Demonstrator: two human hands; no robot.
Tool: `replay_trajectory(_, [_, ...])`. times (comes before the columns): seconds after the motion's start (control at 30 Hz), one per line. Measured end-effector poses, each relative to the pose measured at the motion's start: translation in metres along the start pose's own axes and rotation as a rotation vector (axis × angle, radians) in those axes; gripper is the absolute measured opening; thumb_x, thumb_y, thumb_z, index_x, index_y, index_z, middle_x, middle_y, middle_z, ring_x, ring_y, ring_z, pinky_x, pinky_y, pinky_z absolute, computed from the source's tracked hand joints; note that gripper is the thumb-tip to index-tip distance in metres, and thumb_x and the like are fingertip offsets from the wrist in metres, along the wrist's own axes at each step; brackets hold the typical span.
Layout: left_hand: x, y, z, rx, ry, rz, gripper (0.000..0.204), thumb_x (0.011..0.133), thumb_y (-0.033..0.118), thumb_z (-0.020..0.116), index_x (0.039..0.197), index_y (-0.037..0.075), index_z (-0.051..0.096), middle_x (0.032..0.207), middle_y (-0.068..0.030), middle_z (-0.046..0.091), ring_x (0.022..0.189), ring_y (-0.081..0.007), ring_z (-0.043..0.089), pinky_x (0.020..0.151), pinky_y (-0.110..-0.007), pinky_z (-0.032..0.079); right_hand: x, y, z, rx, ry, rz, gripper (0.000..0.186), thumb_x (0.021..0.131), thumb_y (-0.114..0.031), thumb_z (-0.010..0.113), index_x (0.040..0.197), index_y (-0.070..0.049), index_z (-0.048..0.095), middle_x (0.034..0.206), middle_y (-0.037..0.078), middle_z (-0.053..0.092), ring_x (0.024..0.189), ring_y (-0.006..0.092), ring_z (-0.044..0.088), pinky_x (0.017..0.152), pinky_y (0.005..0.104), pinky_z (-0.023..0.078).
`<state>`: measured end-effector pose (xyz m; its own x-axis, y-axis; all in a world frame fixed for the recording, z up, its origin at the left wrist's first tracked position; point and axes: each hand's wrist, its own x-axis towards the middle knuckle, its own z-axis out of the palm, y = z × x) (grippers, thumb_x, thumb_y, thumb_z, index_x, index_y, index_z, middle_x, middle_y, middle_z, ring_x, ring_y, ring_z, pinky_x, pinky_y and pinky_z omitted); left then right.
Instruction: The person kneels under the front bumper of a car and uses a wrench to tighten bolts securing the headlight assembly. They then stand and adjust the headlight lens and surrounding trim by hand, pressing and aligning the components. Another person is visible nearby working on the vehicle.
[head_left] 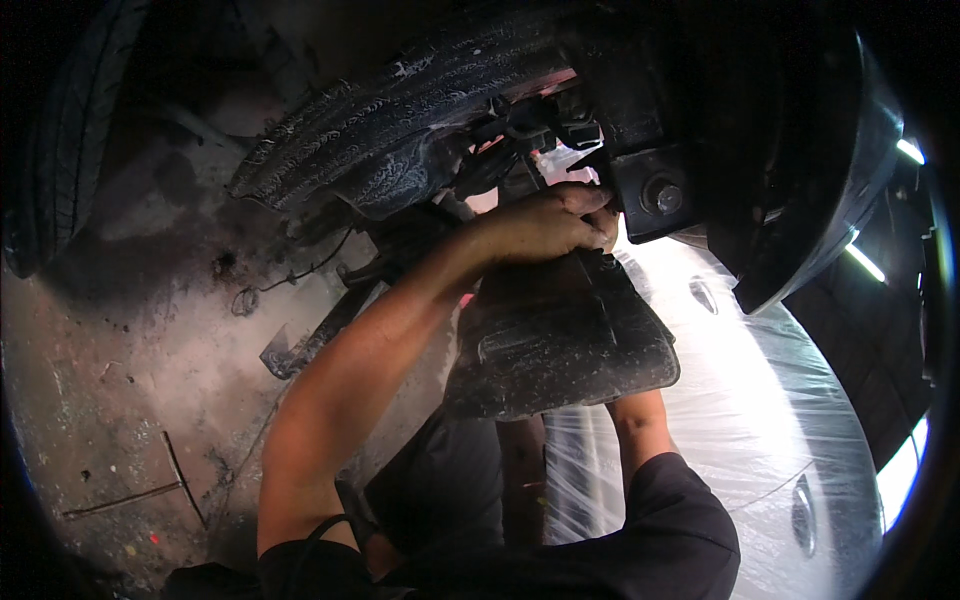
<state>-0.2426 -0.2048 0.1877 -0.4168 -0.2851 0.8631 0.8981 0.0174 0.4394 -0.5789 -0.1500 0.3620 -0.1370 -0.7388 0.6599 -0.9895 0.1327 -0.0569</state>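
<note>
My left hand (560, 222) reaches up to the top edge of a dirty black flap-shaped panel (570, 340). Its fingers are curled together by the panel's upper corner, and whatever is between them is too small or hidden to make out. From the lower right, my right forearm (640, 420) passes behind the panel, which hides most or all of that hand. Just right of my left fingers is a black bracket (640, 215) with a large bolt head (661, 196). A dusty, ribbed black liner (390, 120) curves above my left arm, beside dark brackets and clips (520, 130).
Plastic film (740, 350) covers a light vehicle body on the right. A tyre (75, 130) stands at upper left. Thin metal rods (150, 492) in a T shape lie on the stained floor (110, 380). A metal strip (310, 340) projects below the liner.
</note>
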Motion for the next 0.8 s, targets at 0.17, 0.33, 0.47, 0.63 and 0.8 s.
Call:
replay_trajectory(0.17, [0.004, -0.009, 0.004, -0.012, 0.058, 0.129, 0.023, 0.087, 0.003, 0.060, 0.109, 0.003, 0.062, 0.096, -0.0065, 0.067, 0.092, -0.0169, 0.063, 0.090, -0.031, 0.048, -0.002, -0.004, 0.005, -0.030, -0.001, -0.037, 0.032, 0.100, -0.031, 0.058, 0.093, -0.002, 0.071, 0.094, 0.015, 0.072, 0.090, 0.0286, 0.067, 0.086, 0.0406, 0.051])
replay_trajectory(0.33, [0.007, -0.016, 0.006, -0.142, 0.114, 0.165, 0.037, 0.085, -0.002, 0.059, 0.122, 0.002, 0.060, 0.095, -0.0049, 0.068, 0.086, -0.0137, 0.063, 0.084, -0.029, 0.050, -0.006, -0.006, 0.013, -0.049, -0.001, -0.071, 0.032, 0.099, -0.031, 0.058, 0.093, -0.002, 0.071, 0.094, 0.015, 0.072, 0.091, 0.0288, 0.067, 0.087, 0.0409, 0.051])
replay_trajectory(0.47, [0.009, -0.017, 0.004, -0.026, 0.078, 0.119, 0.042, 0.085, -0.001, 0.061, 0.127, 0.001, 0.058, 0.095, -0.0040, 0.068, 0.089, -0.0120, 0.063, 0.085, -0.029, 0.050, -0.010, -0.007, 0.020, -0.068, -0.002, -0.097, 0.032, 0.099, -0.031, 0.059, 0.093, -0.002, 0.071, 0.095, 0.015, 0.072, 0.091, 0.0289, 0.067, 0.087, 0.0411, 0.051])
replay_trajectory(0.63, [0.008, -0.020, 0.006, 0.001, 0.118, 0.073, 0.046, 0.085, 0.002, 0.064, 0.130, 0.003, 0.059, 0.094, -0.0036, 0.069, 0.092, -0.0132, 0.063, 0.088, -0.030, 0.049, -0.014, -0.009, 0.031, -0.082, -0.009, -0.134, 0.031, 0.098, -0.030, 0.059, 0.094, -0.002, 0.071, 0.095, 0.015, 0.072, 0.092, 0.0291, 0.067, 0.087, 0.0414, 0.051])
replay_trajectory(0.8, [0.012, -0.021, 0.006, -0.031, 0.080, 0.030, 0.048, 0.085, 0.003, 0.064, 0.133, 0.005, 0.059, 0.095, -0.0026, 0.069, 0.092, -0.0131, 0.063, 0.090, -0.029, 0.048, -0.018, -0.014, 0.039, -0.109, -0.010, -0.170, 0.031, 0.098, -0.030, 0.059, 0.094, -0.002, 0.071, 0.095, 0.015, 0.072, 0.093, 0.0292, 0.067, 0.088, 0.0416, 0.051])
